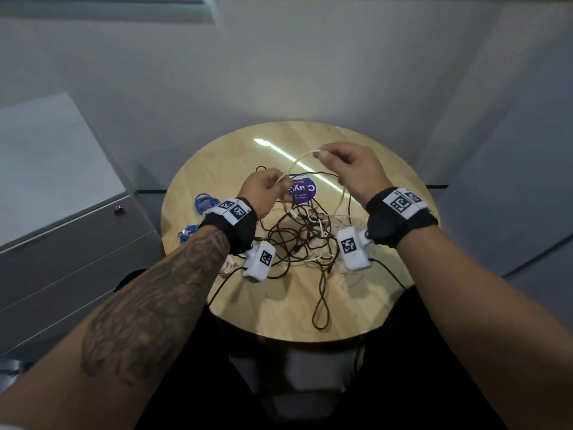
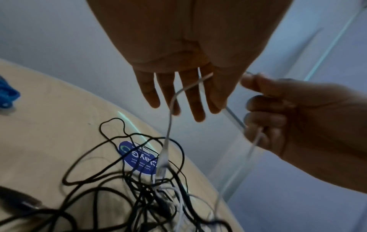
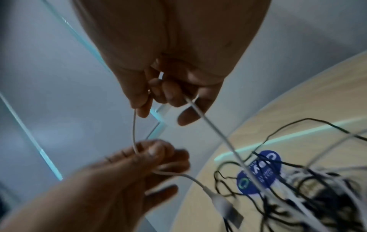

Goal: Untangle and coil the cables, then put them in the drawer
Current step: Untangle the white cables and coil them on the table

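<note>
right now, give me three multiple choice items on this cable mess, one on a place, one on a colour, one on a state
1. Where does the bundled blue cable lie on the round wooden table?
A. by the person's left side
B. by the right side
C. under the purple round sticker

2. What colour is the thin cable stretched between both hands?
A. blue
B. white
C. dark brown

3. How is the tangle of dark cables?
A. neatly coiled
B. lying knotted on the table
C. lifted clear of the table

Answers: 1 A, it sits beyond the left hand. 2 B, the left hand and right hand each pinch a white strand. 3 B, loops sprawl across the tabletop.
</note>
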{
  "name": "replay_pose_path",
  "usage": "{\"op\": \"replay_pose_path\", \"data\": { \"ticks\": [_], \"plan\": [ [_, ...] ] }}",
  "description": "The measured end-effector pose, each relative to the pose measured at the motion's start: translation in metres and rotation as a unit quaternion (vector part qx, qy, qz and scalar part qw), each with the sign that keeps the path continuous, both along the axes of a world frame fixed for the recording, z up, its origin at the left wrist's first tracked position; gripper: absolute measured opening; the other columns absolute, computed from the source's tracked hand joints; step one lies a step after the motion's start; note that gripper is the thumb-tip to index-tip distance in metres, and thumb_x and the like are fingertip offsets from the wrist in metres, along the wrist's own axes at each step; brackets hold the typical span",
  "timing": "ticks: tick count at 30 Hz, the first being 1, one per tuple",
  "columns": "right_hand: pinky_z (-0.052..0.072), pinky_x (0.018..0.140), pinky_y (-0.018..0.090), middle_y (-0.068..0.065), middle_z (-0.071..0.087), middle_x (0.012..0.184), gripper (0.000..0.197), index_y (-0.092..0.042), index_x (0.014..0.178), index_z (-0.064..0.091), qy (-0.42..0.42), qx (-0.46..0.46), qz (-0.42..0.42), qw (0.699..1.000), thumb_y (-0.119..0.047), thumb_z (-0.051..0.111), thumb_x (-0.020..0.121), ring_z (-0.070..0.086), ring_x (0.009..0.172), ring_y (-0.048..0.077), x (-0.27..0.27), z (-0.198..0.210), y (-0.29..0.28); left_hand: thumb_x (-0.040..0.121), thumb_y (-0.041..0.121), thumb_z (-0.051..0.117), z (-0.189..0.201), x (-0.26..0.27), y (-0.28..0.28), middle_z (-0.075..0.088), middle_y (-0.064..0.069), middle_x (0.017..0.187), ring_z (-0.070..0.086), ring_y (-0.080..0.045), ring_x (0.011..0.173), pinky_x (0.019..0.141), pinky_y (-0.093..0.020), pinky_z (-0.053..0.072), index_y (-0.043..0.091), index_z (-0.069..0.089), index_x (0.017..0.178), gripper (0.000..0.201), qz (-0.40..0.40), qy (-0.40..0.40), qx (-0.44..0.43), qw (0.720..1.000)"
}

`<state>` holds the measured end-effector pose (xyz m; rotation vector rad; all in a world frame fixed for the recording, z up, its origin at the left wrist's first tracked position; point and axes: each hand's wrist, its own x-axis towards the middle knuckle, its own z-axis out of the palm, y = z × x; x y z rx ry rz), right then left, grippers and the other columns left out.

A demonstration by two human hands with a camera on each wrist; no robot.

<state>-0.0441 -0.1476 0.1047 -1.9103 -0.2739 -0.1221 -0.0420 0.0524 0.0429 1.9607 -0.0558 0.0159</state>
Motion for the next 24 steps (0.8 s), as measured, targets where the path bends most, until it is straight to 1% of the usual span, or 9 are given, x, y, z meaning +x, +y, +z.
{"op": "replay_pose_path", "data": {
  "ticks": [2, 5, 8, 11, 14, 16, 19, 22, 24],
  "plan": [
    [0.046, 0.066, 0.009, -0.018, 0.068, 0.094, 0.022, -0.015, 0.112, 0.074, -0.002, 0.02, -0.021, 1.0, -0.026, 0.063, 0.097, 0.058, 0.075, -0.009, 0.004, 0.015, -0.01, 0.094, 0.016, 0.059, 0.002, 0.002, 0.005, 0.064, 0.001, 0.07, 0.06, -0.013, 0.064, 0.068, -0.031, 0.051, 0.011, 0.067, 0.089, 0.011, 0.019, -0.011, 0.015, 1.0],
    [0.042, 0.059, 0.022, -0.019, 0.057, 0.071, 0.017, -0.016, 0.108, 0.071, 0.055, 0.128, 0.005, 0.99, -0.023, 0.058, 0.1, 0.045, 0.064, 0.005, 0.01, 0.028, -0.01, 0.089, 0.024, 0.066, 0.013, -0.002, -0.002, 0.067, 0.004, 0.087, 0.064, -0.017, 0.085, 0.075, -0.04, 0.056, 0.02, 0.068, 0.091, 0.005, -0.008, 0.003, -0.003, 1.0],
    [0.035, 0.058, 0.024, -0.006, 0.045, 0.069, 0.014, -0.013, 0.103, 0.064, 0.105, 0.272, 0.106, 0.951, -0.015, 0.051, 0.102, 0.039, 0.061, 0.009, 0.008, 0.04, 0.009, 0.082, 0.045, 0.071, 0.024, -0.005, -0.029, 0.069, 0.006, 0.095, 0.064, -0.011, 0.087, 0.07, -0.028, 0.049, 0.03, 0.066, 0.11, 0.032, -0.092, 0.032, 0.026, 0.995],
    [0.044, 0.066, 0.026, -0.002, 0.047, 0.073, 0.015, -0.012, 0.103, 0.064, 0.108, 0.302, 0.142, 0.936, -0.015, 0.05, 0.103, 0.049, 0.067, 0.012, 0.003, 0.049, 0.022, 0.089, 0.041, 0.064, 0.025, -0.004, -0.056, 0.068, 0.007, 0.077, 0.06, -0.012, 0.071, 0.072, -0.028, 0.046, 0.029, 0.071, 0.087, 0.015, -0.117, 0.027, 0.015, 0.993],
    [0.05, 0.083, 0.025, -0.004, 0.061, 0.092, 0.018, -0.016, 0.115, 0.066, 0.013, 0.17, 0.054, 0.984, -0.021, 0.059, 0.1, 0.059, 0.086, 0.011, 0.006, 0.043, 0.012, 0.096, 0.038, 0.053, 0.031, 0.003, -0.055, 0.055, 0.005, 0.06, 0.045, -0.012, 0.053, 0.055, -0.026, 0.039, 0.02, 0.068, 0.07, 0.035, -0.047, 0.022, -0.055, 0.997],
    [0.049, 0.078, 0.017, -0.005, 0.061, 0.104, 0.037, -0.02, 0.127, 0.06, -0.037, -0.036, 0.002, 0.999, -0.03, 0.068, 0.093, 0.058, 0.088, 0.008, 0.005, 0.028, -0.003, 0.1, 0.034, 0.046, 0.044, 0.009, -0.045, 0.045, 0.01, 0.051, 0.034, -0.01, 0.043, 0.045, -0.021, 0.028, 0.018, 0.063, 0.071, 0.038, -0.018, 0.027, -0.124, 0.992],
    [0.041, 0.064, 0.025, -0.006, 0.063, 0.092, 0.029, -0.031, 0.114, 0.064, 0.065, -0.336, 0.088, 0.935, -0.045, 0.07, 0.089, 0.057, 0.079, 0.01, -0.001, -0.018, -0.015, 0.104, 0.031, 0.039, 0.068, 0.015, -0.034, 0.034, 0.01, 0.047, 0.022, -0.006, 0.038, 0.042, -0.018, 0.016, 0.014, 0.054, 0.077, 0.035, -0.015, 0.04, -0.246, 0.968],
    [0.041, 0.068, 0.026, -0.004, 0.069, 0.085, 0.014, -0.021, 0.092, 0.072, 0.091, -0.312, 0.093, 0.941, -0.033, 0.066, 0.094, 0.059, 0.074, 0.009, -0.006, -0.048, -0.018, 0.104, 0.029, 0.039, 0.082, 0.019, -0.027, 0.032, 0.008, 0.048, 0.02, -0.007, 0.039, 0.043, -0.02, 0.013, 0.013, 0.052, 0.078, 0.033, -0.011, 0.04, -0.279, 0.959],
    [0.044, 0.063, 0.019, -0.003, 0.07, 0.085, 0.014, -0.013, 0.096, 0.072, 0.077, -0.246, 0.071, 0.964, -0.022, 0.062, 0.097, 0.057, 0.069, 0.004, -0.005, -0.043, -0.018, 0.104, 0.029, 0.038, 0.083, 0.018, -0.026, 0.031, 0.008, 0.049, 0.019, -0.007, 0.04, 0.046, -0.023, 0.011, 0.013, 0.052, 0.079, 0.033, -0.016, 0.045, -0.288, 0.957]
  ]
}}
